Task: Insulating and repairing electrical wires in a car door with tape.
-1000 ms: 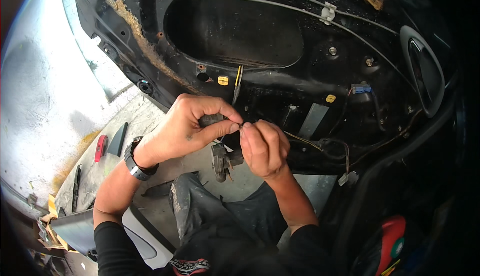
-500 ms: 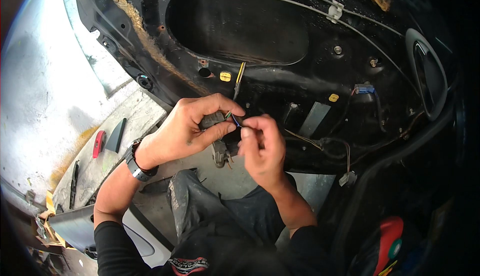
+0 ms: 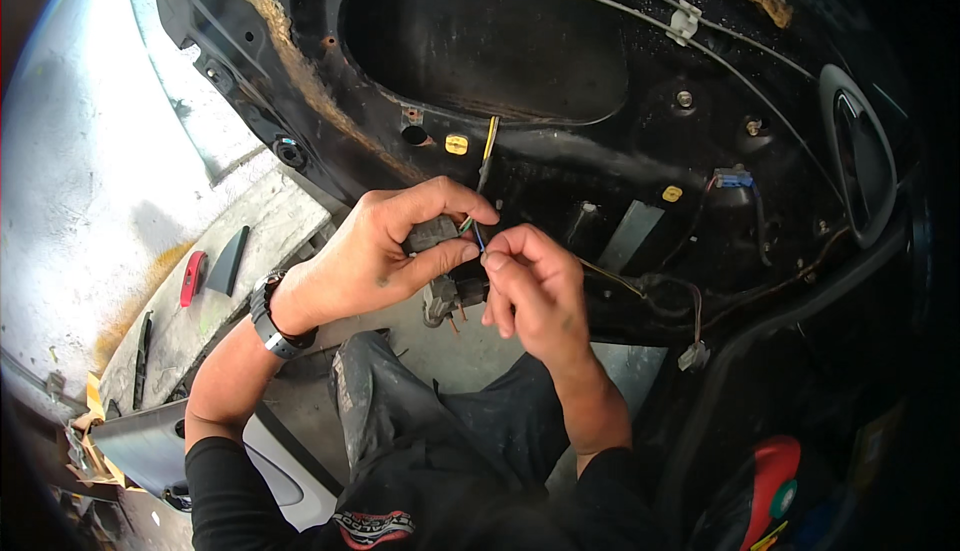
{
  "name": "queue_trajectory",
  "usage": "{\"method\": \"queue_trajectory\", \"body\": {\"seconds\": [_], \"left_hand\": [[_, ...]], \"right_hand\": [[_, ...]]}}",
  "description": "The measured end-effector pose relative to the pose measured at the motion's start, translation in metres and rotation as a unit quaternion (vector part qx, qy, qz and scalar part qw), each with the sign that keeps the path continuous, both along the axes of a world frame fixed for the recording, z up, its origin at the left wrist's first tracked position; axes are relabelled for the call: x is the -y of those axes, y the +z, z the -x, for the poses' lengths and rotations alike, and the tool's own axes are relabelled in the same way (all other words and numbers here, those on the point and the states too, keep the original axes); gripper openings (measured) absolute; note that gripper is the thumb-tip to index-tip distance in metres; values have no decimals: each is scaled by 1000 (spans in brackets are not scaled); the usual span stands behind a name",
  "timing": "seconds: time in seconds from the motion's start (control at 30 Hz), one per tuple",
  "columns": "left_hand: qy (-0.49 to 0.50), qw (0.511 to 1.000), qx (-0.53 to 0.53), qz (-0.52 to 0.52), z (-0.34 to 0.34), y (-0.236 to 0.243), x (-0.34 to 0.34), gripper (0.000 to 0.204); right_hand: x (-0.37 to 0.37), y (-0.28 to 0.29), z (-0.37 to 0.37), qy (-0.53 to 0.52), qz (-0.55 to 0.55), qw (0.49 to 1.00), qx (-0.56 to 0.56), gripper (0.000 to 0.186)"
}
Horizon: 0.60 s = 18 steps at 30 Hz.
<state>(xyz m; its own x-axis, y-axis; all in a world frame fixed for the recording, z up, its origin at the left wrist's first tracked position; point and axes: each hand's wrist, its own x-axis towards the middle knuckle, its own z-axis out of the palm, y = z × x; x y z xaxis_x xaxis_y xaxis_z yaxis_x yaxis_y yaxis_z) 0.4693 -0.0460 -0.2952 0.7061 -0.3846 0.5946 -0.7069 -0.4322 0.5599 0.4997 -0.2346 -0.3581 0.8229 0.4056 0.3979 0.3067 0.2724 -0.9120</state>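
In front of a bare black car door [image 3: 560, 166], both hands meet over some thin wires. My left hand [image 3: 365, 263] is closed around a grey connector [image 3: 431, 234], with green and other wires coming out at its fingertips. A thin blue wire [image 3: 479, 240] runs from there to the pinched thumb and forefinger of my right hand [image 3: 542, 296]. Just under my left hand hangs a second grey connector part [image 3: 440, 301] with copper-coloured pins. A wire bundle with yellow strands [image 3: 490, 141] comes out of the door above the hands. The fingers partly hide the wire ends.
On a worn board [image 3: 275, 226] at the left lie a small red object [image 3: 192, 279], a dark triangular trim piece [image 3: 229, 261] and a black strip [image 3: 143, 356]. A blue connector [image 3: 733, 179] and a pale plug [image 3: 693, 356] hang on the door. Two cables [image 3: 560, 1] cross it.
The right hand has turned slightly and shifted a little to the right, still pinching the blue wire. The left hand keeps its hold; the view has shifted slightly.
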Motion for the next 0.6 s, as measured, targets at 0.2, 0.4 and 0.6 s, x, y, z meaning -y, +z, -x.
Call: {"method": "queue_trajectory", "body": {"seconds": [0.2, 0.4, 0.6], "left_hand": [[41, 993, 107, -9, -3, -12, 4, 25], [199, 958, 190, 80, 7, -52, 27, 25], [330, 911, 226, 100, 24, -86, 53, 24]], "right_hand": [[-4, -2, -9, 131, -75, 983, -101, 10], [-13, -13, -1, -9, -44, 999, 19, 7], [-13, -15, -3, -62, -8, 989, 134, 7]]}}
